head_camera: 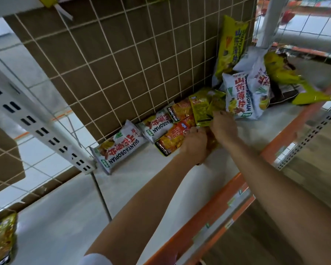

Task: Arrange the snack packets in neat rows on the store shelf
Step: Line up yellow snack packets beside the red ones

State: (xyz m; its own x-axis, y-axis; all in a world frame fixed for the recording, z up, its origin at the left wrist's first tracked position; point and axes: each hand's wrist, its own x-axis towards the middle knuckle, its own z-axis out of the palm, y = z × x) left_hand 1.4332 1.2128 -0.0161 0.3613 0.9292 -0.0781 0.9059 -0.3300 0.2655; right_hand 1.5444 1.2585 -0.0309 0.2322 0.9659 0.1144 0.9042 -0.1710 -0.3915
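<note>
On the white shelf [161, 178], the snack packets lie along the foot of the wire grid [122, 54] that backs it. Touching the grid's foot at its left end, a white packet [120, 148] lies flat with its long axis parallel to the grid. A second white packet [157, 125] lies end to end with it further right along the grid, and then comes an orange packet [181, 109], also lengthwise against the grid. One row out from the grid, a front orange packet [172, 138] lies parallel to it with its dark label end pointing left. The left hand [195, 144] grips this packet's right end, fingers curled over it. The right hand [224, 127] pinches the near edge of a green packet [204, 108], which is tilted up with its long axis running away from the grid. At the grid's right end there is an unsorted heap. In it, a yellow-green packet [231, 44] stands upright against the grid, white packets [245, 96] lean in front of it, and another yellow-green packet [287, 77] lies across a dark one [287, 92].
</note>
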